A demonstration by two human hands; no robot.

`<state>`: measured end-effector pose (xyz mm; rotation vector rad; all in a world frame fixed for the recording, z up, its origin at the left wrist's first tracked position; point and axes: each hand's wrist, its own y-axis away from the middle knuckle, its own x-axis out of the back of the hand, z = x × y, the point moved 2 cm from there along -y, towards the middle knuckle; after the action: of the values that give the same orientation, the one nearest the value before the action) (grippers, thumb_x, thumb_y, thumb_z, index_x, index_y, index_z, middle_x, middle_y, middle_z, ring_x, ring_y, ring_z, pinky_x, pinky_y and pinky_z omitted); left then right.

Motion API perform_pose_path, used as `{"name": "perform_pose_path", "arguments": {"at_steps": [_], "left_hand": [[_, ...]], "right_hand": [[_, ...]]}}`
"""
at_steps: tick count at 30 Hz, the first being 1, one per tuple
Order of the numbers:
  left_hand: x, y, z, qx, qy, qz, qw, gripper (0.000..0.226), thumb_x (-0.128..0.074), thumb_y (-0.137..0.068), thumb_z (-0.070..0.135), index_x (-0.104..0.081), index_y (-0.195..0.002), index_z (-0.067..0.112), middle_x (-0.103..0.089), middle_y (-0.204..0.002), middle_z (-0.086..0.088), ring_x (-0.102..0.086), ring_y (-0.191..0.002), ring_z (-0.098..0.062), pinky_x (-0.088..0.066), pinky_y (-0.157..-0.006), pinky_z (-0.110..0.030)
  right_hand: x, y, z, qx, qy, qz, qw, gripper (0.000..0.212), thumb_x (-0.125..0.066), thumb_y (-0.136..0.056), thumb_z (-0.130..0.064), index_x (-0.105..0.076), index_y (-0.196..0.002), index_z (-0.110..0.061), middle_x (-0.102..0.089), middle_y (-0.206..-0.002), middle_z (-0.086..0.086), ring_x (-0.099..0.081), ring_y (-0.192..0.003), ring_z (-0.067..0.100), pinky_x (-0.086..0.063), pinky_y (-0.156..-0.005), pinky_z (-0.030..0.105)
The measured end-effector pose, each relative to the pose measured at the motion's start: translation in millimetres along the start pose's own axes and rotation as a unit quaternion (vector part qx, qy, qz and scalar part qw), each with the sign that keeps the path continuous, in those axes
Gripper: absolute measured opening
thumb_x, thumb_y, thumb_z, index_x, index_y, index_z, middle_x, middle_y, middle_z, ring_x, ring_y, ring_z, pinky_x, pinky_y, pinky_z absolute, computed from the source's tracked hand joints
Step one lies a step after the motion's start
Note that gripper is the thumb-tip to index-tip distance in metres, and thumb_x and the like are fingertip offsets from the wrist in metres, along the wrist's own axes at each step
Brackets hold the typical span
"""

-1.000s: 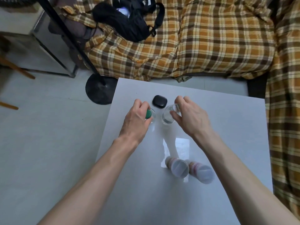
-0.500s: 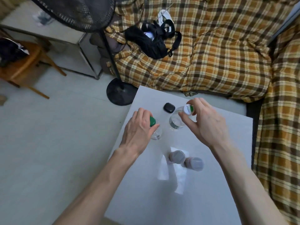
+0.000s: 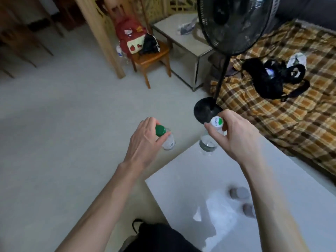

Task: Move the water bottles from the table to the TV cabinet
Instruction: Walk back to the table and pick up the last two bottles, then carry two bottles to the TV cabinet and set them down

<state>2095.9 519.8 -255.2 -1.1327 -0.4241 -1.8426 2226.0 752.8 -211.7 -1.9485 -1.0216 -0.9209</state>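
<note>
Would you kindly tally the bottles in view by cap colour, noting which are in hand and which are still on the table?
Green cap: 1, green-capped bottle, held by the left hand.
White-and-green cap: 1, white-capped bottle, held by the right hand.
Grey cap: 2, grey-capped bottles, standing on the table.
Total: 4 bottles.

Place: a lived-in room of a home.
Seating: sofa [image 3: 283, 113] under a brown plaid cover, a black bag [image 3: 269, 82] lying on it.
Furniture: wooden chair [image 3: 151, 55] piled with bags, a small side table [image 3: 183, 42].
Appliance: black standing fan [image 3: 234, 24] on the pale floor [image 3: 63, 124].
</note>
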Motion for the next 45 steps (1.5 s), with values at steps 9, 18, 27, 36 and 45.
{"name": "perform_pose_path", "arguments": {"at_steps": [9,18,27,36,45], "left_hand": [[146,80,-131,0.131,-0.030,0.165,0.977,0.030,-0.061,-0.097,0.054,-0.048,-0.098,0.027,-0.050,-0.093,0.014,-0.048,-0.086,-0.016,-0.040,-0.068,-0.035],[276,190,-248,0.239,-0.041,0.264,0.933,0.030,-0.066,-0.095,0.050,-0.052,-0.096,0.024,-0.057,-0.090,0.013,-0.055,-0.085,-0.015,-0.044,-0.068,-0.032],[372,290,-348,0.314,-0.073,0.332,0.886,0.030,-0.065,-0.097,0.050,-0.052,-0.098,0.023,-0.056,-0.091,0.011,-0.056,-0.087,-0.016,-0.043,-0.068,-0.032],[442,369,-439,0.414,-0.096,0.380,0.822,0.030,-0.065,-0.094,0.056,-0.050,-0.093,0.030,-0.052,-0.082,0.016,-0.052,-0.072,-0.008,-0.032,-0.059,-0.018],[512,430,-542,0.492,-0.125,0.402,0.762,0.035,-0.063,-0.093,0.058,-0.053,-0.093,0.025,-0.052,-0.081,0.012,-0.050,-0.071,-0.008,-0.036,-0.056,-0.027]], "right_hand": [[-84,-38,-189,0.146,-0.034,-0.078,0.986,0.038,-0.063,-0.094,-0.056,-0.055,-0.094,-0.019,-0.060,-0.075,-0.006,-0.060,-0.066,0.025,-0.049,-0.056,0.039],[-164,-40,-398,0.273,-0.047,-0.140,0.950,0.039,-0.062,-0.093,-0.058,-0.055,-0.096,-0.020,-0.064,-0.082,-0.005,-0.062,-0.074,0.025,-0.049,-0.058,0.036],[-240,-5,-591,0.374,-0.061,-0.185,0.907,0.039,-0.061,-0.095,-0.055,-0.056,-0.098,-0.016,-0.066,-0.086,-0.003,-0.062,-0.079,0.026,-0.049,-0.062,0.037],[-316,29,-757,0.460,-0.104,-0.226,0.852,0.039,-0.060,-0.094,-0.054,-0.057,-0.100,-0.015,-0.068,-0.090,0.002,-0.063,-0.081,0.031,-0.051,-0.067,0.039],[-416,56,-918,0.538,-0.168,-0.287,0.774,0.035,-0.062,-0.091,-0.060,-0.057,-0.097,-0.026,-0.063,-0.080,-0.009,-0.061,-0.074,0.020,-0.042,-0.061,0.031]]}}
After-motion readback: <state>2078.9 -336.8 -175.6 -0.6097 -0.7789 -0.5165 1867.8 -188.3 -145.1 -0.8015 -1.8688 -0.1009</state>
